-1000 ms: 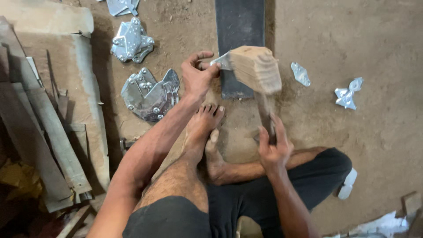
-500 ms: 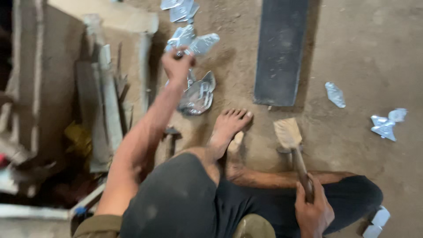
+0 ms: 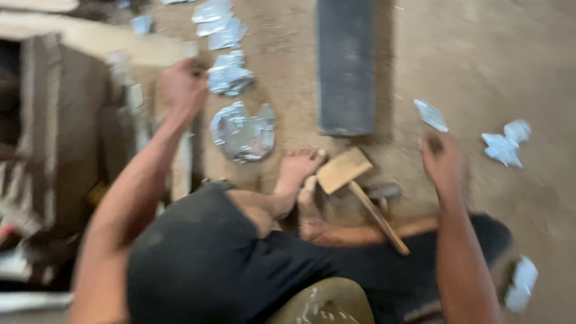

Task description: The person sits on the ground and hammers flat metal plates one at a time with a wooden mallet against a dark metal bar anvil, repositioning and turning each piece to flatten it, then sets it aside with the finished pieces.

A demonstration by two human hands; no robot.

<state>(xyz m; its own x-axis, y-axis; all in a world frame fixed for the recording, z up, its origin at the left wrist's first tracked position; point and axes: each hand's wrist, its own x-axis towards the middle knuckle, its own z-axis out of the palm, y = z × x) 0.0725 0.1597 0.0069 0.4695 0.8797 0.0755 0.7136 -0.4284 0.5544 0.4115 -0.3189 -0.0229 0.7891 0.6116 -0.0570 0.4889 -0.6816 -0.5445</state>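
Head view is blurred, looking down at a person seated on a dirt floor [image 3: 480,54]. One wooden mallet [image 3: 343,170] lies by the bare feet, its pale block head near the toes and its handle slanting toward the near right; no hand holds it. Left hand [image 3: 183,87] reaches far left beside a crumpled silvery metal piece [image 3: 230,77]; its grip cannot be told. Right hand [image 3: 443,161] hovers empty and loosely curled, near one small metal scrap [image 3: 431,115]. One dark flat slab [image 3: 346,66] lies beyond.

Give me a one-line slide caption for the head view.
Seated person's left hand beside metal pieces; right hand empty; wooden mallet lying by the feet.
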